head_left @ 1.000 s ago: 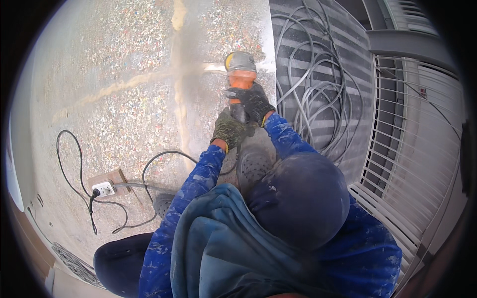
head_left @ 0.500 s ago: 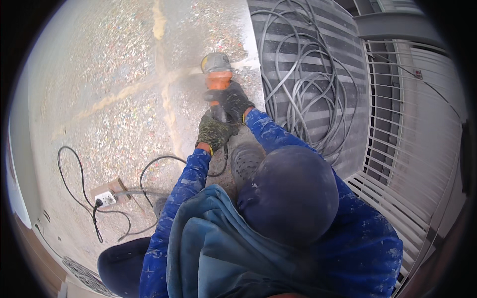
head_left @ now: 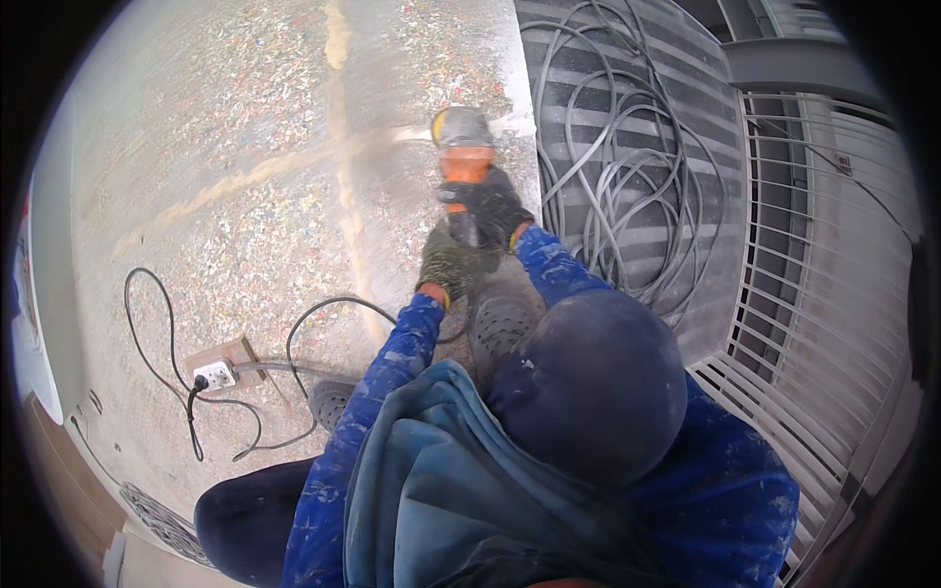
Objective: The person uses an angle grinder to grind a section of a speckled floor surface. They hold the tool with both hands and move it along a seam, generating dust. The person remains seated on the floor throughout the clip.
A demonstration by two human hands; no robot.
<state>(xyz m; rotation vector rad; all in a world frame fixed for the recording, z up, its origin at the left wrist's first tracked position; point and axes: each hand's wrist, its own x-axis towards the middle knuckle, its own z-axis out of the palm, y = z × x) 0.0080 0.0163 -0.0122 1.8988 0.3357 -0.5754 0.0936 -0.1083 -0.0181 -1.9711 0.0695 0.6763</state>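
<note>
Both my hands, in dark dusty gloves, are closed around an orange angle grinder (head_left: pixel 466 165) with a grey dust-covered head. My right hand (head_left: pixel 500 208) wraps the body just behind the orange part. Nearer to me, my left hand (head_left: pixel 451 261) grips the rear end of the handle. The grinder's head is down at the speckled floor (head_left: pixel 255 225), on a pale filled seam (head_left: pixel 387 142) close to the floor's right edge. Motion blurs the tool, and its disc is hidden under the head. Dust hazes the floor around it.
At the right, coiled grey cable (head_left: pixel 627 167) lies on a striped grey surface beside a white railing (head_left: pixel 774 235). A white power strip (head_left: pixel 216 374) on a wooden board sits at left, with a black cord (head_left: pixel 167 294) looping over the floor. My grey clogs (head_left: pixel 502 323) are close behind the grinder.
In the picture, the grinder and both hands sit farther right, along with most of the scene. Against the floor, the grinder has shifted slightly right along the seam. Both hands keep their grip.
</note>
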